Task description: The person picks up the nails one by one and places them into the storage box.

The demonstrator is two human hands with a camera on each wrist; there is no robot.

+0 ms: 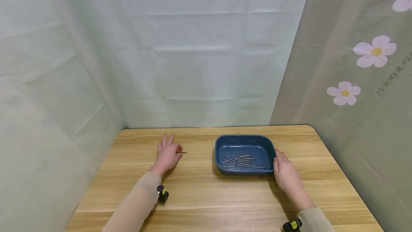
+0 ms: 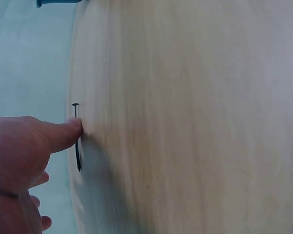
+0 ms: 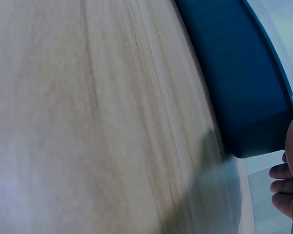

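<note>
My left hand [image 1: 168,156] pinches a thin metal nail [image 1: 182,152] between thumb and index finger, over the left part of the table. In the left wrist view the nail [image 2: 78,155] shows its flat head above the thumb and its point below, while the other fingers are spread away. A blue rectangular tray [image 1: 216,155] stands right of the middle, with several nails [image 1: 244,159] lying loosely across its floor. Against the tray's right side rests my right hand [image 1: 287,174], fingers extended along the wall. The right wrist view shows the tray's outer wall [image 3: 249,83] beside that hand's fingers.
The wooden table [image 1: 199,196] has rounded far corners. A pale curtain [image 1: 199,63] hangs right behind its far edge, and a flowered cloth [image 1: 354,128] hangs along the right. Small black cameras [image 1: 163,193] are strapped at both wrists.
</note>
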